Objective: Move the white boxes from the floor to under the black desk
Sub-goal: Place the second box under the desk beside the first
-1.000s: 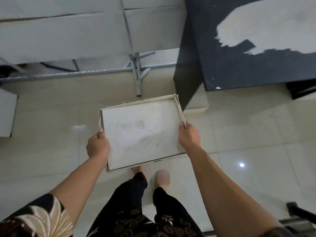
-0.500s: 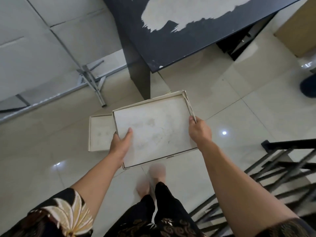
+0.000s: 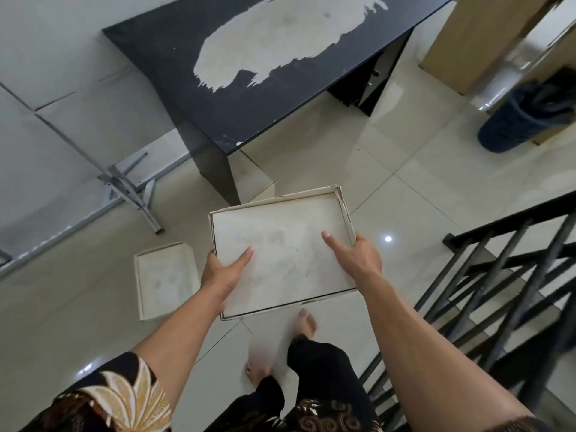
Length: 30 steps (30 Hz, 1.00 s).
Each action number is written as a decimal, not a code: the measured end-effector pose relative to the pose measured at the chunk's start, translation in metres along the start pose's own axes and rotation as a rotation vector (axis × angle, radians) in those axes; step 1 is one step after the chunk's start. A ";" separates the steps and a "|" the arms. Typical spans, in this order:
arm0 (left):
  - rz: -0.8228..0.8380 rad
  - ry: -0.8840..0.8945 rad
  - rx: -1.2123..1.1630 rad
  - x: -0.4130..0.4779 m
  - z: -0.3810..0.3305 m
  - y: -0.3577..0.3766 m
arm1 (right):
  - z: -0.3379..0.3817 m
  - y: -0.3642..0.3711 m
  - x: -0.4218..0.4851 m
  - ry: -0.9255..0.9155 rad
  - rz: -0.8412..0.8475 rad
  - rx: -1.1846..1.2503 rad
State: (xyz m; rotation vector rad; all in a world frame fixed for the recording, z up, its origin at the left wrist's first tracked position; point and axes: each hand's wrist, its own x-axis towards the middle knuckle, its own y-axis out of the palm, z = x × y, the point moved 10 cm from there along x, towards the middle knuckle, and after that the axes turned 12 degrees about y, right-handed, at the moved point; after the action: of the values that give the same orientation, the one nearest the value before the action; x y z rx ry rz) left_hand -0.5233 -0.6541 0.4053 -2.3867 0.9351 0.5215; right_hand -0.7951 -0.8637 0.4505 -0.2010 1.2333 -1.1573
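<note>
I hold a flat white box (image 3: 286,244) in the air in front of me, above the floor and just short of the black desk (image 3: 249,98). My left hand (image 3: 223,271) grips its near left edge with the thumb on top. My right hand (image 3: 358,255) grips its right edge, thumb laid across the top. A second white box (image 3: 166,279) lies on the floor to the left. Another white box (image 3: 255,182) sits on the floor beside the desk's front leg, partly under the desk top.
A black stair railing (image 3: 498,269) runs along the right. A dark blue bin (image 3: 511,123) stands at the far right by brown cardboard (image 3: 452,35). A grey metal frame leg (image 3: 131,188) rests on the floor at left. My bare feet (image 3: 280,347) stand on the pale tiles.
The view has swung right, bringing the desk top, railing and bin into sight. Both thumbs have slid further onto the box top. The box on the floor has come into view at left.
</note>
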 end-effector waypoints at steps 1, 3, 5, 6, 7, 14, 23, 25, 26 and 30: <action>0.005 0.005 0.000 0.000 -0.002 0.005 | -0.005 -0.001 0.003 0.006 0.003 0.008; 0.015 0.005 0.024 0.000 -0.005 0.018 | -0.015 -0.009 0.012 0.023 0.010 0.030; 0.023 0.012 0.046 0.002 -0.010 0.034 | -0.023 -0.016 0.023 0.038 0.025 0.055; 0.026 0.013 0.060 0.003 -0.014 0.043 | -0.027 -0.021 0.030 0.050 0.033 0.063; 0.027 0.012 0.072 0.005 -0.018 0.053 | -0.031 -0.026 0.038 0.062 0.040 0.070; 0.023 0.007 0.094 0.017 -0.056 0.139 | -0.048 -0.077 0.114 0.129 0.106 0.105; 0.002 -0.064 0.009 0.040 -0.094 0.231 | -0.011 -0.152 0.209 0.064 0.118 0.038; -0.012 -0.084 -0.004 0.048 -0.098 0.241 | -0.001 -0.158 0.223 0.066 0.125 0.023; -0.011 -0.095 -0.010 0.054 -0.101 0.247 | 0.005 -0.160 0.231 0.076 0.122 0.015; -0.005 -0.104 -0.043 0.087 -0.108 0.269 | 0.024 -0.157 0.265 0.118 0.136 0.008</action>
State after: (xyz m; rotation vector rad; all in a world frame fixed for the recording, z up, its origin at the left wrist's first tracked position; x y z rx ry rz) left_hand -0.6366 -0.9304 0.3579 -2.3746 0.8799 0.6627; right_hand -0.8970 -1.1507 0.3994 -0.0425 1.3254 -1.0677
